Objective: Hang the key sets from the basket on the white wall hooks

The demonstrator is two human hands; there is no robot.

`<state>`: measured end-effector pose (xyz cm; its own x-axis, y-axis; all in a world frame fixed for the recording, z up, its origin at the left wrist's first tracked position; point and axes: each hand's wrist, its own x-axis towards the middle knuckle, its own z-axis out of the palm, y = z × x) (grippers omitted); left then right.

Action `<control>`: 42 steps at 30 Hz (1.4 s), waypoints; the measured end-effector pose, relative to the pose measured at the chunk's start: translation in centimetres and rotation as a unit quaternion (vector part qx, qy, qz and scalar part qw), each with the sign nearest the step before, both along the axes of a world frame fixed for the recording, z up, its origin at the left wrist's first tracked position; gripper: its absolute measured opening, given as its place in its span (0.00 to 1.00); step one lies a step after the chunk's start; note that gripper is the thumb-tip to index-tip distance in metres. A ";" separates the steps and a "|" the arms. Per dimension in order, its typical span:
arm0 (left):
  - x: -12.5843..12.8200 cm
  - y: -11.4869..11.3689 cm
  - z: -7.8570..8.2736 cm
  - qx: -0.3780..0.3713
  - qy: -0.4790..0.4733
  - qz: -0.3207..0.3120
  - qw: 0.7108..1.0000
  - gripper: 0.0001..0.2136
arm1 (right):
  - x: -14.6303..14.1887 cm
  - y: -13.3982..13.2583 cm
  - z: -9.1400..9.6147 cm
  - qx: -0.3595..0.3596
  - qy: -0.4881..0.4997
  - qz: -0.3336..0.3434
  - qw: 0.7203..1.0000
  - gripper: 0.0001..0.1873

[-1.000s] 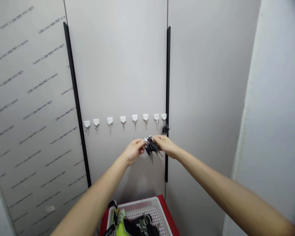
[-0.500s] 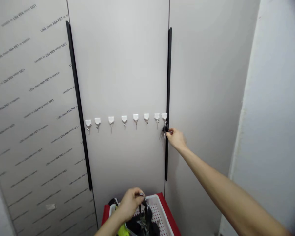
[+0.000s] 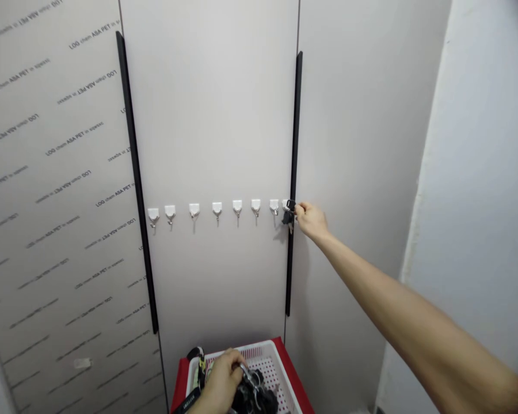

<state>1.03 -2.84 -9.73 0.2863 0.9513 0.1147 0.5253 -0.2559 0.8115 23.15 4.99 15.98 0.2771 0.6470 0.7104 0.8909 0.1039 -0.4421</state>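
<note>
My right hand (image 3: pixel 311 219) reaches up to the cabinet front, thumb and fingers pinched on a bunch of black-headed keys (image 3: pixel 287 218). The keys are in front of the rightmost white hook (image 3: pixel 285 204) and partly cover it; whether they touch its metal part I cannot tell. Low in the view, my left hand (image 3: pixel 223 378) is closed on a shiny metal ring (image 3: pixel 244 371), above a white plastic basket (image 3: pixel 280 374). Black and silver items (image 3: pixel 259 397) cluster below that ring, too jumbled to name singly.
Several more white hooks (image 3: pixel 217 208) run in a row to the left across the middle panel. Long black handles (image 3: pixel 294 144) stand along the panel edges. Under the basket is a red surface (image 3: pixel 291 368). A pale wall (image 3: pixel 479 172) rises at the right.
My right hand has lifted the keys slightly, bringing a black key head up in front of the hook. My left hand has sunk lower and a bit left over the basket.
</note>
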 end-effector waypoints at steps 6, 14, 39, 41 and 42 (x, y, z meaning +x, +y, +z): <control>-0.5 -1.1 0.2 0.073 0.059 -0.039 0.995 0.10 | -0.6 0.0 1.5 0.023 -0.044 0.027 0.998 0.13; -2.0 -1.8 -0.4 0.099 0.123 -0.001 0.987 0.09 | -2.4 -3.9 -6.0 -0.055 0.043 0.218 0.973 0.12; -4.1 -2.5 -2.2 0.049 0.118 0.057 0.990 0.10 | -5.6 -10.4 -26.0 -0.324 -0.180 0.287 0.883 0.11; -4.1 -2.0 -1.3 0.014 0.039 0.072 0.997 0.07 | -5.8 -10.3 -25.2 -0.314 -0.143 0.281 0.896 0.12; -4.0 -1.7 -0.6 -0.018 -0.015 0.077 0.997 0.05 | -6.1 -10.0 -24.6 -0.306 -0.114 0.284 0.902 0.12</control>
